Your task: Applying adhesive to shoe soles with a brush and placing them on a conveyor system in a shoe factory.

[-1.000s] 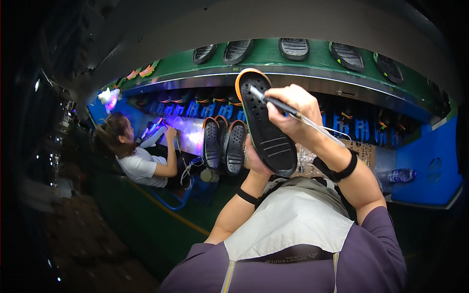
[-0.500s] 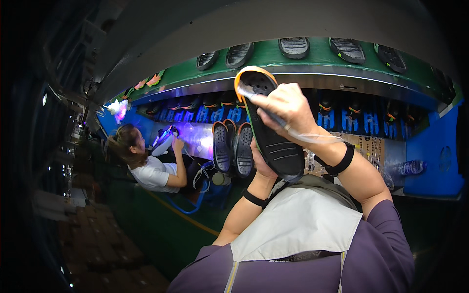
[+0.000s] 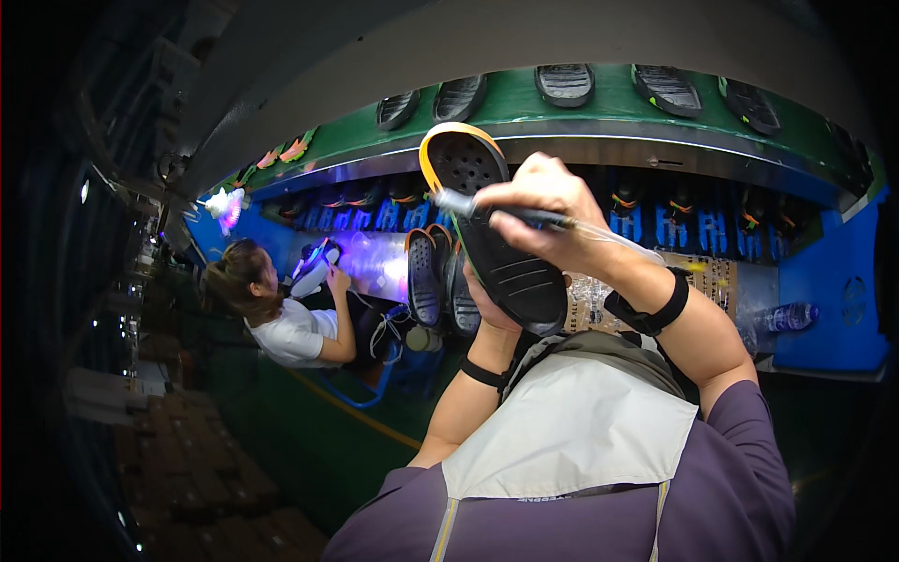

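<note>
My left hand [image 3: 492, 307] grips a dark clog [image 3: 524, 290] by its lower side, the thumb and fingers partly hidden beneath it. The clog is tilted, its holed toe with the orange rim pointing up and away. In my right hand [image 3: 548, 211] is a brush [image 3: 456, 200] with a pale head and dark handle, lying across the clog near the base of its toe part; whether its bristles touch is blurred. A clear tube [image 3: 613, 234] trails from the handle along my right wrist. Two more clogs [image 3: 424, 286] with orange rims stand just left of my left hand.
Above runs a green conveyor belt [image 3: 510, 101] with several dark soles [image 3: 565, 86]. Under it, several footwear pieces sit on blue holders [image 3: 671, 232]. A bottle [image 3: 791, 318] lies at the right. At the left, a co-worker [image 3: 295, 323] handles a shoe beside a bright lamp [image 3: 225, 206].
The clog in my left hand has shifted a little left and toward me. My right hand has moved the brush from the toe's orange edge down toward the clog's middle.
</note>
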Available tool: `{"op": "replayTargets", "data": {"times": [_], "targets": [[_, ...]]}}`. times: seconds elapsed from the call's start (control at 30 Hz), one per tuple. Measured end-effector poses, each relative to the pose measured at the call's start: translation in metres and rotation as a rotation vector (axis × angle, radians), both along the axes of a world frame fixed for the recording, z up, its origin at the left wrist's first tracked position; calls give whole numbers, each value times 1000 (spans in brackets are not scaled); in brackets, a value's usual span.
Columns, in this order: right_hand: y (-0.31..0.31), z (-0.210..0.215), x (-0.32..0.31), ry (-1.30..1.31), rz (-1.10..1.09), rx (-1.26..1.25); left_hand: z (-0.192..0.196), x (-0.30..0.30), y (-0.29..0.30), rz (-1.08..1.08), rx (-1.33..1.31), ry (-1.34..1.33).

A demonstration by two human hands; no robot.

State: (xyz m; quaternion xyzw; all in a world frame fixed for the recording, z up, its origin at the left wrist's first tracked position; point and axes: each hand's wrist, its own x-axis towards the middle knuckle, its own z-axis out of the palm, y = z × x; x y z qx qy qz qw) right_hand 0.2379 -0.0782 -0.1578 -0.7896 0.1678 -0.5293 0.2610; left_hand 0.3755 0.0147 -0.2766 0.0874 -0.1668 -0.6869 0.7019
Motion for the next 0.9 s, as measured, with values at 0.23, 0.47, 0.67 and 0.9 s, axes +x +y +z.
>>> {"op": "replayTargets", "data": {"times": [0.23,0.47,0.67,0.9], "targets": [[6,-15,12,126,358,-137,-13,7,-1,163,-18,-104],[14,-18,10,199,213,-305,-27,23,-3,152,-8,-230],[15,-21,6,221,-8,-324,-28,36,-8,104,-39,14],[15,-19,0,284,102,-185,-22,50,-13,91,-72,23]]}}
